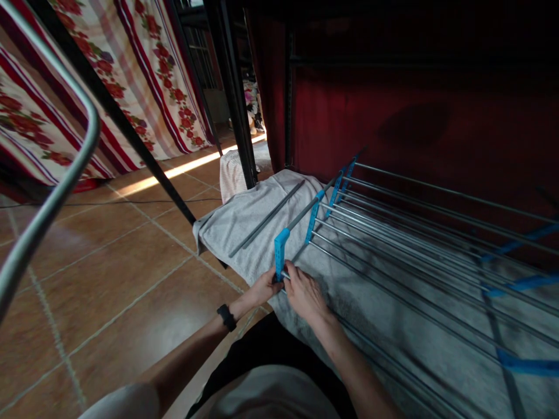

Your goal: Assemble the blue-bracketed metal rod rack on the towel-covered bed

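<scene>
Both hands work at the near corner of a rack of metal rods joined by blue plastic brackets. My left hand [267,287] is closed around the lower end of the nearest blue bracket [280,247]. Right beside it, my right hand [304,291] is closed on a metal rod [286,274] whose tip meets that bracket. A grey tube [301,214] runs from the bracket's top to another blue bracket [313,218] farther back. Several parallel rods [384,227] stretch right to blue pieces [524,285] at the other end. My fingers partly hide where rod and bracket meet.
Beneath the rack lies a grey cloth [257,203], with loose grey tubes [271,221] on it. A black post [238,99] rises behind. A bent metal tube [89,128] crosses the left foreground over the tiled floor [109,273]. A floral curtain [131,75] hangs at the back.
</scene>
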`<state>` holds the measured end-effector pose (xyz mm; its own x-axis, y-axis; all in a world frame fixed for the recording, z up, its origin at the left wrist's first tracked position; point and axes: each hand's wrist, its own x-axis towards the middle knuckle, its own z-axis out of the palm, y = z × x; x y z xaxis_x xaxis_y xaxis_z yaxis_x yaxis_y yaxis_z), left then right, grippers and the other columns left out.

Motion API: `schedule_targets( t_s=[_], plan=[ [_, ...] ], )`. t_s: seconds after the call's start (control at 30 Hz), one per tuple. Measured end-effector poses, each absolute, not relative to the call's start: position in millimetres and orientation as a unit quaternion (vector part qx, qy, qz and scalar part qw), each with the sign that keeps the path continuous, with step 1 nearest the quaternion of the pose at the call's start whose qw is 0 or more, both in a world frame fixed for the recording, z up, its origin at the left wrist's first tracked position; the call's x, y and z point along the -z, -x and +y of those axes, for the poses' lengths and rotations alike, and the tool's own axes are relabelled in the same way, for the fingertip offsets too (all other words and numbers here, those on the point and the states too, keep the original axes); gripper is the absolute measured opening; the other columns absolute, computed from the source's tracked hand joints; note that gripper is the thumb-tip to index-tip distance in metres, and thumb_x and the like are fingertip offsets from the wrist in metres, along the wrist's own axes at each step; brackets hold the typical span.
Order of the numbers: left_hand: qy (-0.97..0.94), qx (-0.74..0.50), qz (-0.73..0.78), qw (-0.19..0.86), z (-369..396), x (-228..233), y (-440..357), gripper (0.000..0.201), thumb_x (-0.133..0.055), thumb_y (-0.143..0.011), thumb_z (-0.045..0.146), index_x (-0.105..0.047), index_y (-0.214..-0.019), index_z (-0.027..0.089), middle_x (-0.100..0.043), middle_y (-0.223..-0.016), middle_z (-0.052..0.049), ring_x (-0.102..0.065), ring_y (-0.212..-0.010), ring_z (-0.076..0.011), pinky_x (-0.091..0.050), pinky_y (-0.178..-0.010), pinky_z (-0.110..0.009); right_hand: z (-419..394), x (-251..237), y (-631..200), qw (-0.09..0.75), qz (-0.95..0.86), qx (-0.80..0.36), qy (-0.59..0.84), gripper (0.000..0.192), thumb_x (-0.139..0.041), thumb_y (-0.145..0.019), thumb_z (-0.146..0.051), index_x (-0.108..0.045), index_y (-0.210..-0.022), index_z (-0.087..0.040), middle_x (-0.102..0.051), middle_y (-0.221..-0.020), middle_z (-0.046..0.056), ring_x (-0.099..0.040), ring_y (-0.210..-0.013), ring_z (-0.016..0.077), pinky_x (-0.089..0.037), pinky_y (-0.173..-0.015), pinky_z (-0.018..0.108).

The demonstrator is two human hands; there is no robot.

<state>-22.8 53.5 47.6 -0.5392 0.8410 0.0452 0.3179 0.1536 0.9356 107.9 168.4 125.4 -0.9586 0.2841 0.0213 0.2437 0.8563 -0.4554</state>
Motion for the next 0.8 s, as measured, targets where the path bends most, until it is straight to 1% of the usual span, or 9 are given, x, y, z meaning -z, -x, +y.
schedule_targets(
  t_s=[0.13, 0.23, 0.33, 0.43, 0.5, 0.6, 0.67, 0.8],
  plan=[
    [-0.400, -0.526, 0.709, 0.246, 50, -42, 22, 0.039, -0.059, -0.076, 0.017, -0.062, -0.115, 0.017, -0.066, -0.104, -0.005, -0.059, -0.101, -0.0205, -0.050, -0.098, -0.037, 152, -113, -142, 0.106, -0.971, -0.176, 0.123, 0.051, -0.029, -0.100, -0.017, -0.039, -0.150, -0.019, -0.057, -0.139, 0.013, -0.056, -0.122, 0.0239, -0.044, -0.106, 0.038],
    [-0.399, -0.534, 0.698, 0.262, 43, -35, 24, 0.046, -0.055, -0.075, 0.011, -0.061, -0.120, 0.017, -0.067, -0.104, -0.006, -0.060, -0.101, -0.0202, -0.050, -0.098, -0.038, 139, -81, -176, 0.099, -0.975, -0.175, 0.094, 0.051, -0.031, -0.098, -0.013, -0.048, -0.145, -0.023, -0.061, -0.135, 0.010, -0.058, -0.121, 0.0224, -0.045, -0.106, 0.037],
    [-0.409, -0.522, 0.701, 0.260, 38, -30, 28, 0.047, -0.055, -0.073, 0.008, -0.062, -0.119, 0.017, -0.067, -0.103, -0.006, -0.061, -0.098, -0.0201, -0.051, -0.097, -0.038, 136, -48, -194, 0.097, -0.973, -0.151, 0.146, 0.053, -0.034, -0.094, -0.008, -0.050, -0.144, -0.020, -0.060, -0.138, 0.012, -0.056, -0.125, 0.0241, -0.044, -0.109, 0.041],
    [-0.426, -0.500, 0.711, 0.250, 37, -30, 31, 0.046, -0.057, -0.074, 0.008, -0.062, -0.119, 0.018, -0.066, -0.111, -0.007, -0.061, -0.105, -0.0214, -0.050, -0.098, -0.039, 144, -31, -189, 0.071, -0.970, -0.125, 0.196, 0.052, -0.034, -0.094, -0.006, -0.051, -0.142, -0.016, -0.059, -0.139, 0.014, -0.056, -0.126, 0.0249, -0.045, -0.108, 0.042],
    [-0.434, -0.483, 0.718, 0.250, 39, -30, 32, 0.045, -0.057, -0.074, 0.009, -0.062, -0.118, 0.018, -0.066, -0.113, -0.007, -0.061, -0.106, -0.0218, -0.050, -0.099, -0.039, 151, -30, -179, 0.035, -0.970, -0.121, 0.207, 0.051, -0.032, -0.095, -0.006, -0.053, -0.141, -0.016, -0.060, -0.138, 0.014, -0.059, -0.123, 0.0239, -0.047, -0.105, 0.039],
    [-0.433, -0.465, 0.734, 0.239, 41, -28, 34, 0.043, -0.060, -0.073, 0.010, -0.062, -0.115, 0.018, -0.066, -0.110, -0.007, -0.062, -0.103, -0.0224, -0.051, -0.096, -0.039, 159, -35, -166, -0.010, -0.966, -0.129, 0.224, 0.052, -0.032, -0.095, -0.005, -0.054, -0.140, -0.019, -0.061, -0.138, 0.013, -0.062, -0.120, 0.0221, -0.049, -0.103, 0.034],
    [-0.424, -0.461, 0.744, 0.231, 43, -25, 35, 0.039, -0.062, -0.073, 0.012, -0.062, -0.112, 0.018, -0.066, -0.107, -0.007, -0.062, -0.098, -0.0223, -0.052, -0.092, -0.038, 161, -39, -163, -0.019, -0.962, -0.139, 0.233, 0.051, -0.032, -0.096, -0.006, -0.053, -0.140, -0.019, -0.059, -0.141, 0.013, -0.062, -0.122, 0.0220, -0.049, -0.103, 0.033],
    [-0.407, -0.466, 0.753, 0.224, 46, -23, 35, 0.027, -0.064, -0.075, 0.017, -0.062, -0.101, 0.018, -0.065, -0.096, -0.004, -0.060, -0.088, -0.0206, -0.052, -0.083, -0.035, 162, -45, -164, -0.019, -0.959, -0.162, 0.233, 0.048, -0.030, -0.099, -0.011, -0.054, -0.140, -0.017, -0.057, -0.143, 0.015, -0.061, -0.125, 0.0232, -0.049, -0.104, 0.034]
  ],
)
